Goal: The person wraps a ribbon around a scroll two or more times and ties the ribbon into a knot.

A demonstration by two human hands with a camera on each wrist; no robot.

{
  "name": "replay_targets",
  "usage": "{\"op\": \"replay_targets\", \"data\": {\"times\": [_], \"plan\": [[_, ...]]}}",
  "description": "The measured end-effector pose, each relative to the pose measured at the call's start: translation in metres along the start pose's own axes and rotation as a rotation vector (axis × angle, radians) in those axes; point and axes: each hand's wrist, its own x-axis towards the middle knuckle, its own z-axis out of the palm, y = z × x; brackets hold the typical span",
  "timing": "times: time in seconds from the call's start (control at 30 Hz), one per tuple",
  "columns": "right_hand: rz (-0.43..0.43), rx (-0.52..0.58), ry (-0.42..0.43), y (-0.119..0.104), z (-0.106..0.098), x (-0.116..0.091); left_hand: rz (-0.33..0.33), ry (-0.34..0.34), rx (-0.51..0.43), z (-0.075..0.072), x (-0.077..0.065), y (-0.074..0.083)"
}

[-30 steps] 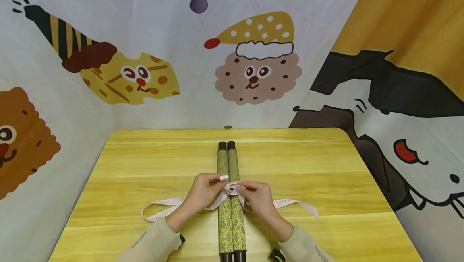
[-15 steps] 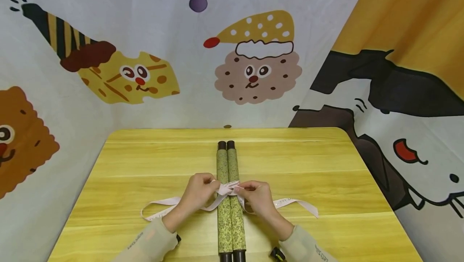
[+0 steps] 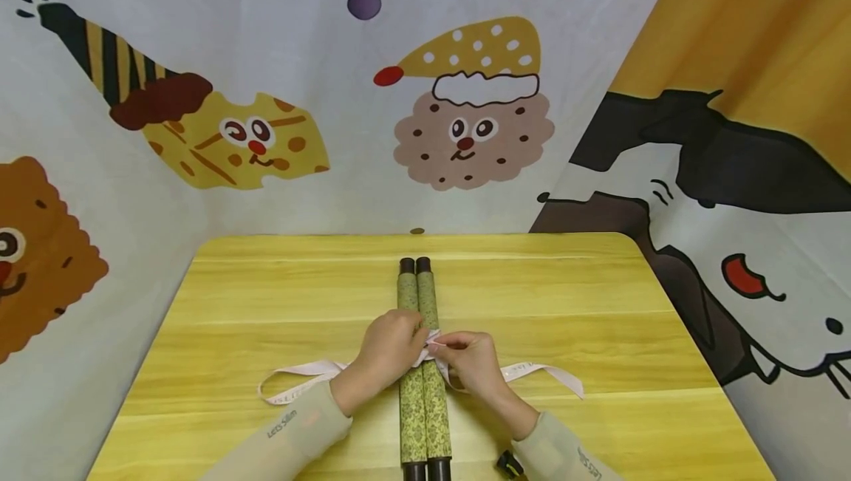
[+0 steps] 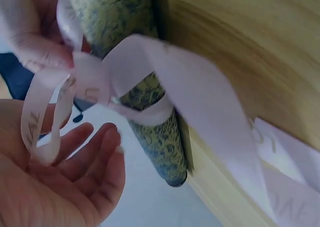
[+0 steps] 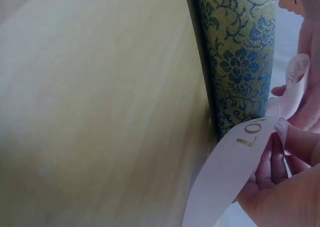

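Note:
Two rolled scrolls (image 3: 414, 422) in green-gold patterned brocade with dark end knobs lie side by side on the table. A pale pink ribbon (image 5: 227, 172) with gold lettering wraps around their middle, crossing in a knot with a loop. My right hand (image 3: 473, 363) pinches the ribbon near the knot between thumb and fingers, just right of the scrolls. Above the left scroll is my left hand (image 3: 391, 344), its fingertips hidden in the head view. In the left wrist view the left hand's fingers (image 4: 102, 174) are loosely bent, with the ribbon loop around or beside the thumb.
Ribbon tails trail over the yellow wooden table (image 3: 279, 281), one looping left and one reaching right. A small black and yellow object (image 3: 509, 465) lies by the right sleeve. A cartoon-printed curtain (image 3: 299, 23) hangs behind the table.
My left hand first drew back slightly left with the ribbon, then moved right over the scrolls and turned its back upward. The right hand keeps its pinch in nearly the same place.

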Motion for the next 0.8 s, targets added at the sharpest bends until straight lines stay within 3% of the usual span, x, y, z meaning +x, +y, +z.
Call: {"op": "replay_targets", "data": {"times": [0.13, 0.3, 0.53, 0.8], "plan": [[-0.008, 0.000, -0.026, -0.001, -0.002, 0.000, 0.028, -0.014, 0.093, 0.007, -0.001, 0.000], [-0.014, -0.016, -0.064, 0.000, -0.004, 0.000, 0.042, -0.011, 0.108, 0.010, -0.003, 0.000], [-0.103, -0.118, -0.116, -0.002, -0.003, 0.001, 0.044, 0.078, 0.029, 0.014, -0.005, -0.004], [0.017, -0.143, -0.017, -0.004, 0.002, 0.008, -0.006, 0.072, -0.108, 0.015, -0.010, -0.006]]}}
